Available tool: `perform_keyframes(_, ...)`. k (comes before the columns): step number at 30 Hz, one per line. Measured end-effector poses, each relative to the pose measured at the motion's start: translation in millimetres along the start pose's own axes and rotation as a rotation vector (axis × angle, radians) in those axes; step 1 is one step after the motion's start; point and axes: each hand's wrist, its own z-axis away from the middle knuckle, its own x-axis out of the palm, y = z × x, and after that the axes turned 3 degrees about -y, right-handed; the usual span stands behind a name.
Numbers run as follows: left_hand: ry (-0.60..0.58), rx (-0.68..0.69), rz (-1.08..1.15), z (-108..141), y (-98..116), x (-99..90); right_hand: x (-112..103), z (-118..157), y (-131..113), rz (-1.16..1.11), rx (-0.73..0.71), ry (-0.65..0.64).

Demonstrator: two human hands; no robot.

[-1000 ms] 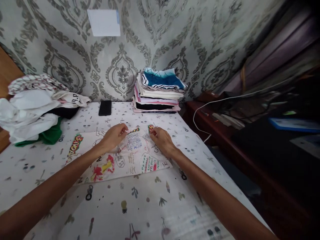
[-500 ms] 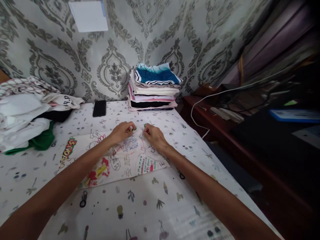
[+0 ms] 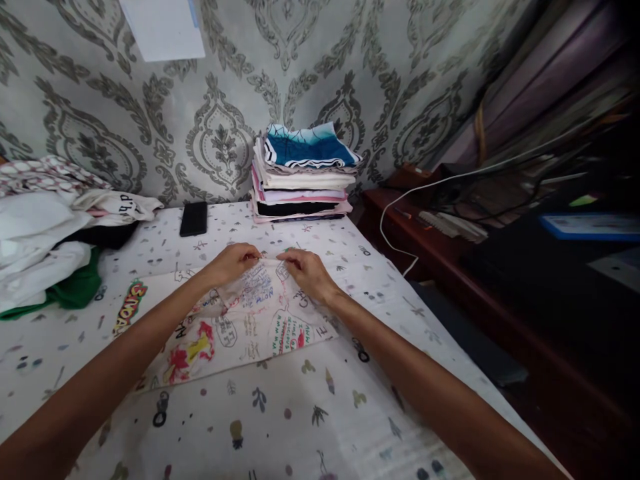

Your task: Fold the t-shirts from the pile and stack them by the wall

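A white cloth with coloured writing and drawings (image 3: 235, 333) lies folded into a long strip on the patterned bedsheet (image 3: 280, 433). My left hand (image 3: 233, 263) pinches its far edge near the middle, fingers closed. Just to the right, my right hand (image 3: 307, 270) grips the same edge between thumb and fingers. A short stretch of edge shows between the two hands. Both forearms pass over the cloth or beside it.
Behind the cloth stands a stack of folded clothes (image 3: 305, 180), with a black phone (image 3: 193, 219) to its left. Loose clothes (image 3: 45, 233) are heaped at far left. A white cable (image 3: 383, 223) runs over the dark red desk (image 3: 430, 233) at right.
The view has shifted slightly. My fingers have settled on the cloth's far edge, and the green marks seen at my fingertips before no longer show.
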Motion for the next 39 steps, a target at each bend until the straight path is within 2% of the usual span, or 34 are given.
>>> perform_keyframes(4, -0.077, -0.085, -0.049, -6.7, 1.2, -7.0, 1.3, -6.1, -4.2, 0.084, 0.058, 0.001)
perform_keyframes(7, -0.024, -0.142, -0.185, -17.7, -6.0, -2.6, 5.6, -12.8, -2.3, 0.263, 0.141, 0.002)
perform_keyframes(10, 0.032, -0.156, -0.261, -26.0, -14.2, 5.6, 9.7, -14.7, -2.2, 0.391, 0.159, -0.008)
perform_keyframes(13, 0.046, -0.159, -0.298, -26.8, -16.1, 9.6, 14.5, -9.6, -10.3, 0.459, 0.090, -0.010)
perform_keyframes(16, 0.033, -0.155, -0.301, -19.0, -12.4, 6.4, 23.9, 0.8, -22.2, 0.495, -0.093, -0.082)
perform_keyframes(19, 0.002, -0.149, -0.289, -2.2, -10.1, -2.8, 37.3, 13.8, -27.1, 0.491, -0.243, -0.179)
perform_keyframes(24, -0.135, -0.125, -0.169, 29.2, -20.5, -20.1, 53.3, 28.2, -17.4, 0.543, -0.235, -0.220)
perform_keyframes(27, -0.028, -0.155, -0.157, 43.2, -27.7, -21.7, 54.6, 28.9, -12.8, 0.573, -0.229, -0.244)
perform_keyframes(29, 0.117, -0.166, -0.231, 57.0, -26.7, -18.2, 52.8, 28.3, -13.9, 0.588, -0.217, -0.263)
perform_keyframes(32, 0.257, -0.071, -0.334, 91.3, -15.6, -7.0, 50.5, 29.0, -22.8, 0.615, -0.189, -0.307)
perform_keyframes(35, 0.246, 0.055, -0.423, 132.3, -3.1, 10.7, 55.3, 31.6, -35.6, 0.642, -0.229, -0.294)
perform_keyframes(39, 0.121, 0.063, -0.541, 164.8, -0.4, 35.5, 72.8, 35.4, -42.4, 0.641, -0.322, -0.300)
